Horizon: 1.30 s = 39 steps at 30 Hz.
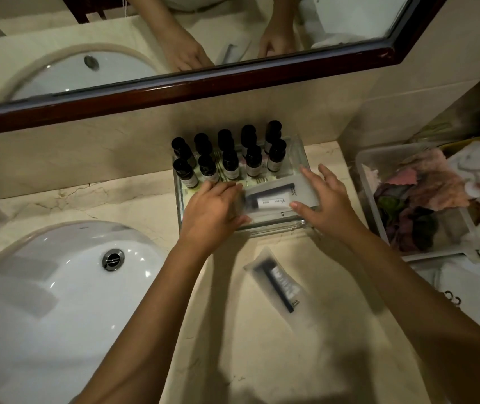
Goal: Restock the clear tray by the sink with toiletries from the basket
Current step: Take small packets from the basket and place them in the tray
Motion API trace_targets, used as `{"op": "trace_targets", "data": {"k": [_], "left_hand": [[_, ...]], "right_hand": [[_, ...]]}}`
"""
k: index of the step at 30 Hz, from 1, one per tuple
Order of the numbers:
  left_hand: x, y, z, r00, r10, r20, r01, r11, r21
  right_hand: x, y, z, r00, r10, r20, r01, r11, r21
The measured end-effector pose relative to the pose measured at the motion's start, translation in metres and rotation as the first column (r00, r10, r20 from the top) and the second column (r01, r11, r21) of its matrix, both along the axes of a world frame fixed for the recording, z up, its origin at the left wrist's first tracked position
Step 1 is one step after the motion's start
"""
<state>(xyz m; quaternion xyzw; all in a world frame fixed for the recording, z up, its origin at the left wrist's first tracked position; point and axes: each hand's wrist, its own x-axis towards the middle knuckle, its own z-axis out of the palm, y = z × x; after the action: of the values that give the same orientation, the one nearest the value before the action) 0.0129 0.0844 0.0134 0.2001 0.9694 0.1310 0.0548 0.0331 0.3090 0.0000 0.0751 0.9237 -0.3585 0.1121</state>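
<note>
Tube packet (273, 199) | clear tray (273, 229), near half | left hand (212, 208) grips it, right hand (329, 203) spread flat, steadying | lay flat, clear of bottles (231, 163)

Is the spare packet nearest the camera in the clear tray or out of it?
Out. The packet lies flat on the counter, in front of the clear tray and apart from its near wall.

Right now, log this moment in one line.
packet: in tray, front | left hand: holds packet | right hand: touches packet | bottles: tray rear | second packet: on counter
</note>
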Motion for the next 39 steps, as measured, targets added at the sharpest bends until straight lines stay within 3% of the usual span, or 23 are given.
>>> {"op": "trace_targets", "data": {"k": [3,6,8,11,14,25,29,35,39], "left_hand": [[0.021,-0.026,0.003,0.978,0.199,-0.065,-0.179,0.956,0.232],[0.042,-0.049,-0.003,0.933,0.36,0.002,-0.347,0.899,0.269],[0.05,-0.059,-0.01,0.93,0.359,0.079,-0.367,0.897,0.247],[0.051,-0.065,-0.019,0.928,0.339,0.153,-0.369,0.889,0.272],[0.048,-0.066,-0.024,0.924,0.336,0.182,-0.377,0.877,0.297],[0.045,-0.068,-0.036,0.931,0.333,0.153,-0.366,0.866,0.342],[0.045,-0.069,-0.037,0.927,0.338,0.161,-0.374,0.861,0.344],[0.047,-0.069,-0.035,0.924,0.341,0.169,-0.38,0.857,0.347],[0.06,-0.071,-0.03,0.92,0.384,0.076,-0.385,0.853,0.353]], "right_hand": [[0.019,-0.019,0.01,0.98,-0.107,-0.17,0.113,0.993,0.022],[0.036,-0.053,0.015,0.951,0.067,-0.302,-0.02,0.988,0.155],[0.036,-0.076,0.012,0.92,0.213,-0.33,-0.126,0.955,0.267],[0.027,-0.104,0.006,0.932,0.271,-0.242,-0.181,0.924,0.338],[0.026,-0.121,0.003,0.953,0.26,-0.155,-0.192,0.915,0.354],[0.017,-0.128,-0.004,0.958,0.259,-0.118,-0.196,0.901,0.387],[0.018,-0.128,-0.008,0.949,0.253,-0.188,-0.159,0.899,0.408],[0.021,-0.126,-0.002,0.957,0.235,-0.167,-0.158,0.913,0.377],[0.035,-0.112,0.018,0.953,0.134,-0.27,-0.046,0.949,0.312]]}}
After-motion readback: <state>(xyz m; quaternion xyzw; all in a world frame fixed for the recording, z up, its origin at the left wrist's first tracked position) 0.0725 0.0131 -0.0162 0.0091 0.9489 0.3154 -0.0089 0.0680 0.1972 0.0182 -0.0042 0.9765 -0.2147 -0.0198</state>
